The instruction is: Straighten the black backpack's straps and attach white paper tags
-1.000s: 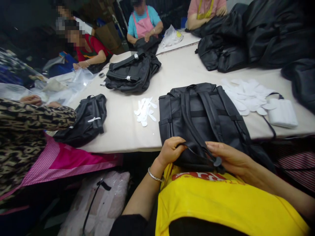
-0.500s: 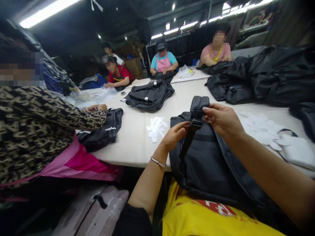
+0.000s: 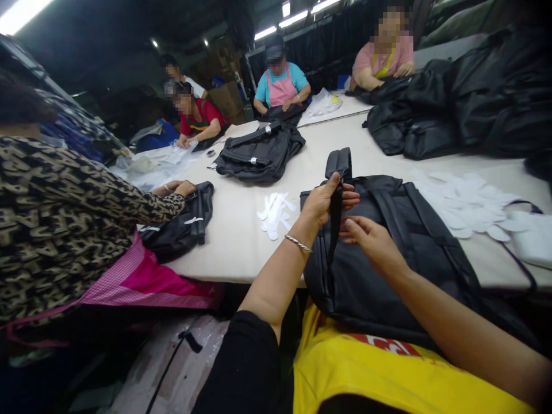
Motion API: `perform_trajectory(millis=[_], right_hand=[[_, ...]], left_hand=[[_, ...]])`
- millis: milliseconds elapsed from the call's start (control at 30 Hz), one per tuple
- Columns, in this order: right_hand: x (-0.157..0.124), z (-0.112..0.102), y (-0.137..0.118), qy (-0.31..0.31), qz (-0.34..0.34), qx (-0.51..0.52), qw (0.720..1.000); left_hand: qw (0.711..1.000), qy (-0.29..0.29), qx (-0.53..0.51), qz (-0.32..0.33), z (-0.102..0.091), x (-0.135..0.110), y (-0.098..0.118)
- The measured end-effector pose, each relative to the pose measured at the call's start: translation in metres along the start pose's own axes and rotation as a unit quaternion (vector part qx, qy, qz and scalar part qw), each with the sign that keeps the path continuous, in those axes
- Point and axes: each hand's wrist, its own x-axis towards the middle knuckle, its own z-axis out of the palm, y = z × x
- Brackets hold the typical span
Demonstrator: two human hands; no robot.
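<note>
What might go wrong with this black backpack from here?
The black backpack rests partly over the table edge, so it might slide off. The top strap pinched in the left hand could slip free. The loose white cut pieces lie close by and may get knocked.

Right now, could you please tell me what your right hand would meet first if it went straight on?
Probably the black webbing strap of the backpack, held in your left hand, just ahead of the right hand's fingers; depth is unclear, so they may already touch it.
</note>
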Motion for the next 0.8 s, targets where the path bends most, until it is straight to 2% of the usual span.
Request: perform_trajectory(millis=[67,133,200,233,300,433,500,600,667,733,800], right_hand=[[-0.016,0.006,0.006,0.038,-0.015,-0.106,0.994],[-0.025,0.010,0.009,0.069,-0.028,-0.259,0.963],[-0.027,0.011,0.013,0.055,-0.017,-0.366,0.929],[-0.027,0.011,0.016,0.038,-0.004,-0.389,0.920],[-0.025,0.012,0.022,0.015,0.015,-0.386,0.922],[-0.026,0.012,0.033,-0.024,0.023,-0.252,0.967],[-0.031,0.011,0.033,-0.052,0.042,-0.200,0.977],[-0.038,0.008,0.024,-0.075,0.096,-0.163,0.979],[-0.041,0.007,0.014,-0.125,0.177,-0.057,0.975],[-0.043,0.008,0.004,-0.175,0.239,0.109,0.949],[-0.047,0.012,-0.003,-0.179,0.239,0.243,0.923]], left_hand=[[0.999,-0.019,0.028,0.012,0.004,0.007,-0.007],[0.999,-0.018,0.046,0.021,0.007,0.012,-0.013],[0.999,-0.005,0.047,0.015,0.008,0.016,-0.018],[0.999,-0.008,0.048,0.007,0.009,0.017,-0.020],[0.998,-0.029,0.049,-0.016,0.009,0.018,-0.021],[0.995,-0.072,0.053,-0.039,0.005,0.020,-0.019],[0.995,-0.074,0.065,-0.014,0.000,0.022,-0.018],[0.991,-0.059,0.107,0.063,-0.007,0.029,-0.018],[0.984,-0.055,0.127,0.109,-0.011,0.034,-0.020],[0.982,-0.061,0.122,0.128,-0.013,0.034,-0.021],[0.985,-0.077,0.101,0.120,-0.011,0.029,-0.019]])
